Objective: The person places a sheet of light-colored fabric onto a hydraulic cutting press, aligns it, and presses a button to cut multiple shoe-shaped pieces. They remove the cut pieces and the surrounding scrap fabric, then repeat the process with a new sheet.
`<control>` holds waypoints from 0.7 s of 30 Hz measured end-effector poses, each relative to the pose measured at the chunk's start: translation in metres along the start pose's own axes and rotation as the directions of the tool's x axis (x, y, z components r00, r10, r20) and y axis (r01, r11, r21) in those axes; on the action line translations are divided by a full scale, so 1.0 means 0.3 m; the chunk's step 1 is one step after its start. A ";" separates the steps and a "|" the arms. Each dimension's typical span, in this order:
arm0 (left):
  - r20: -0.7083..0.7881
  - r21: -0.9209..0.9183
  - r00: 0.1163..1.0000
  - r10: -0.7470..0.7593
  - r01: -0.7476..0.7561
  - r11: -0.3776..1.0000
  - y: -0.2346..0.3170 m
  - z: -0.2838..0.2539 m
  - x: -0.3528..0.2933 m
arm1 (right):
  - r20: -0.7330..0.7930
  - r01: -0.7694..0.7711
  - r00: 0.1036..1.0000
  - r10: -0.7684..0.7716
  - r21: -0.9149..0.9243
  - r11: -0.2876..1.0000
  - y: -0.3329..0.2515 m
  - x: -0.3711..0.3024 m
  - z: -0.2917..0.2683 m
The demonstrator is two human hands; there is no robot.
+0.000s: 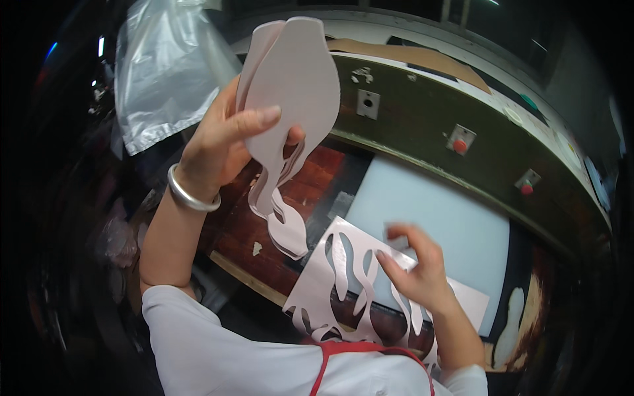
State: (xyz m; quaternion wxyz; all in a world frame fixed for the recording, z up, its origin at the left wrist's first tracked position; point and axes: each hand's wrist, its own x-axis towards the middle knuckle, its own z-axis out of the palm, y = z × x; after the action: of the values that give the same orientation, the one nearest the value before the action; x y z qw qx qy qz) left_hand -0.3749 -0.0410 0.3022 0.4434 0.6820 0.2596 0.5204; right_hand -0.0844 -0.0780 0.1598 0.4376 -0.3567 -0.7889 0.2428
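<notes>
Raised at the upper left, my left hand [228,135] is closed around a small stack of pale pink cut-out pieces [290,82]. Each piece is broad and sole-like at the top and narrows to a slotted strip with a small rounded end; the thumb presses on the front face. Lower right, my right hand [421,267] hovers over a pale pink sheet [314,277] full of long curved holes. Its thumb and forefinger are apart, with nothing visible between them; the fingertips are slightly blurred. The sheet lies partly on a whitish cutting board [429,204] and overhangs toward my body.
A dark green machine beam [409,109] with red buttons [460,146] crosses behind the board. Reddish-brown wood [231,228] lies left of it. A clear plastic bag [165,72] hangs at the upper left. A pale sole-shaped piece [508,327] lies at the right.
</notes>
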 end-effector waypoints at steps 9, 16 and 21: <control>-0.071 -0.233 0.989 -0.133 0.113 0.966 -0.160 0.152 -0.061 | -0.236 -0.021 0.963 0.131 0.418 0.908 -0.072 0.209 0.248; -0.186 -0.462 0.955 -0.231 0.123 0.878 -0.285 0.115 -0.112 | -0.099 -0.124 0.987 0.130 0.060 0.990 0.034 0.194 0.356; -0.241 -0.365 0.937 -0.254 0.155 0.918 -0.337 0.058 -0.122 | -0.078 -0.118 0.988 0.135 0.194 0.974 0.094 0.210 0.411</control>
State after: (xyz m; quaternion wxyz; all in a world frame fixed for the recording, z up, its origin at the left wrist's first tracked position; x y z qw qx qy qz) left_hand -0.3594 -0.0290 0.1951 0.5651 0.4823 0.2969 0.5999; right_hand -0.2038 -0.0202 0.1112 0.4885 -0.3735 -0.7173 0.3276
